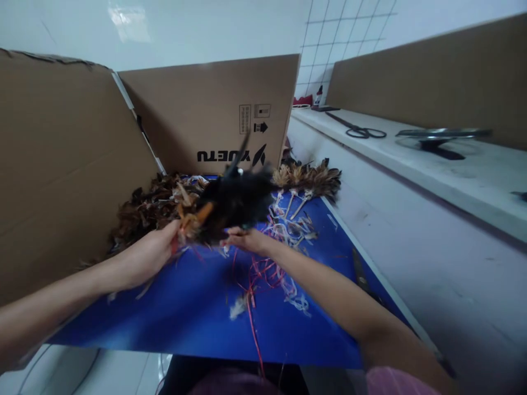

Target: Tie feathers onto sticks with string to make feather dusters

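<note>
A bunch of dark feathers [242,200] with orange-brown ones at its base is held above the blue tabletop, blurred by motion. My left hand [152,249] is closed around the bound base of this bunch, where some red shows by the fingers. Just under the feathers' lower edge, my right hand [247,240] has its fingers pinched together; what they grip is hidden or blurred. Red and pink string [263,269] lies in loose tangles below the right hand and trails over the table's front edge.
A heap of brown feathers [140,211] lies along the cardboard wall [61,159]. Finished-looking feather bundles on sticks [308,178] rest at the back right. White strips [298,302] litter the blue table [173,312]. Scissors [362,132] and a stand [442,144] occupy the white ledge.
</note>
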`<state>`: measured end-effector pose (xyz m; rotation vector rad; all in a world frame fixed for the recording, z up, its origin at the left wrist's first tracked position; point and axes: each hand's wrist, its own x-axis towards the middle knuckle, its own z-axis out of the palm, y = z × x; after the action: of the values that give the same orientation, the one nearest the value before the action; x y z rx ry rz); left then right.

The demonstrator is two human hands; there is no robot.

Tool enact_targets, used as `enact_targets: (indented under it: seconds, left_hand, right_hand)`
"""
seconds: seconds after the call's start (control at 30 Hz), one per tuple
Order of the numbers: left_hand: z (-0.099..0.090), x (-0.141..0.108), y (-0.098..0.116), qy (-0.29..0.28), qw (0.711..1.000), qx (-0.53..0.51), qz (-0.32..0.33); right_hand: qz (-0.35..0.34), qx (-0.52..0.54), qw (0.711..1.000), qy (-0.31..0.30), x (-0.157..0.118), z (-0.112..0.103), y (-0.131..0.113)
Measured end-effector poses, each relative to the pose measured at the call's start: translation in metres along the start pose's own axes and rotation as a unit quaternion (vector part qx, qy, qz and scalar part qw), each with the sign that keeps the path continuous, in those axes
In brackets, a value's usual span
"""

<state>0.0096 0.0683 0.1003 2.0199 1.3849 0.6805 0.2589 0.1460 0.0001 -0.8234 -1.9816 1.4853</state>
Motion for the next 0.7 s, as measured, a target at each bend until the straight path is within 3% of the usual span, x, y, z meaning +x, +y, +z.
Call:
enact_targets:
  seconds: [0.07,0.17,0.33,0.43,0.53,0.6,0.7]
  left_hand:
    - [-0.003,0.002,-0.009,0.009,0.991,-0.121,-0.051]
    - [-0.002,0.003,-0.026,0.016,0.956,-0.268,-0.117]
    - [0.014,0.009,-0.056,0.017,0.912,-0.372,-0.170]
    - [0.026,0.013,-0.067,0.005,0.898,-0.402,-0.177]
    - [0.037,0.017,-0.069,-0.026,0.890,-0.417,-0.181]
    - [0.042,0.019,-0.069,-0.042,0.887,-0.424,-0.179]
    - [0.049,0.023,-0.066,-0.045,0.881,-0.434,-0.184]
  right_hand:
    - [0.024,0.061,0.998,0.017,-0.010,0.005,0.014]
    - [0.046,0.106,0.992,0.053,-0.030,0.008,0.021]
    - [-0.009,-0.029,0.996,0.079,-0.060,0.014,0.007]
    - [-0.022,-0.127,0.986,0.106,-0.061,0.002,0.008]
    - [0.024,-0.267,0.952,0.148,-0.054,-0.020,0.018]
    - [0.037,-0.368,0.911,0.181,-0.051,-0.028,0.020]
    - [-0.012,-0.426,0.865,0.265,-0.050,-0.016,0.013]
